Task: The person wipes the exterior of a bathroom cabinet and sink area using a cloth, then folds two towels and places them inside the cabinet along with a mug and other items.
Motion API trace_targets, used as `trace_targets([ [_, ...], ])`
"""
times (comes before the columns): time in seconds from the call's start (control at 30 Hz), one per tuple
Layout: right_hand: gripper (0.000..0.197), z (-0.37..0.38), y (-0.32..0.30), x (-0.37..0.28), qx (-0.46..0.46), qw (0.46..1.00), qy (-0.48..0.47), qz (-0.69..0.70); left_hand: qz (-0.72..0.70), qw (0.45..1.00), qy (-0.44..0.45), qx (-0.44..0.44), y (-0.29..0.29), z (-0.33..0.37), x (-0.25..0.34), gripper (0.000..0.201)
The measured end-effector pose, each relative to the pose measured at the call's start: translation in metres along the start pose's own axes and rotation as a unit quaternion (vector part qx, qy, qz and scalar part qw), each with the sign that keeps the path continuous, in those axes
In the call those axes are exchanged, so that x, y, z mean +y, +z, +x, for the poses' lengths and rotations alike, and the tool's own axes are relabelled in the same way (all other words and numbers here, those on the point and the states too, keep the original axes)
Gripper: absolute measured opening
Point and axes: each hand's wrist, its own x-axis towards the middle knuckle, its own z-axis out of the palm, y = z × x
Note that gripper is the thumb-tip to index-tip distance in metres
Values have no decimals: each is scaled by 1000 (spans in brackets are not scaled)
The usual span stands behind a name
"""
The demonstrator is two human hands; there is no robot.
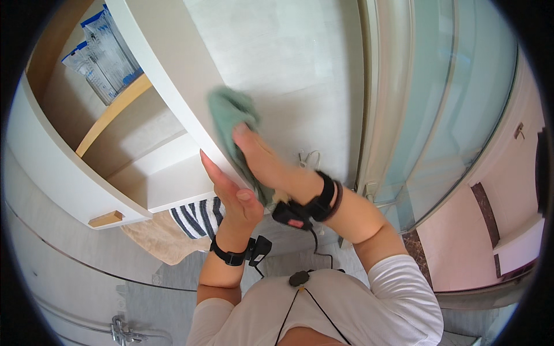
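My right hand [262, 158] presses a green cloth [234, 109] against the outer side of a white cabinet [179, 86]. The cloth is bunched and slightly blurred, and it hides most of the fingers. Just left of it, my left hand [234, 199] is held with its fingers stretched out along the cabinet's front edge. Nothing is in the left hand, and its palm faces the cloth. Both wrists wear black straps with small black boxes.
Clear packages with blue edges [107, 55] stand inside the cabinet by a wooden shelf edge [115, 112]. A wooden handle [105, 218] juts from its door. Beige and striped towels [156, 233] hang below. A frosted glass door [427, 115] stands right; a tap [124, 331] is lower left.
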Motion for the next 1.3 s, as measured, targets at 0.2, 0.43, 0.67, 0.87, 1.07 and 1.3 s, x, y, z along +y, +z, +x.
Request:
trace_targets([
  [0.2, 50, 55, -16, 1, 94, 977, -164, -99, 4, 1000, -26, -8, 4, -6, 0, 84],
  [0.43, 44, -32, 11, 84, 84, 996, -4, 32, 78, 996, 35, -30, -9, -13, -16, 78],
  [0.67, 35, -70, 34, 113, 173, 866, -324, -339, -78, 989, 117, 41, -50, -46, -17, 55],
  [0.87, 45, -76, 80, 135, 37, 756, -225, -614, -74, 996, -10, 45, -129, -107, -29, 41],
  [1.07, 52, -20, 171, 135, 4, 716, -267, -645, -51, 991, -85, 94, -207, -141, -43, 40],
  [1.3, 28, 40, 257, 167, 5, 705, -357, -613, -44, 980, -157, 116, -306, -181, -64, 39],
])
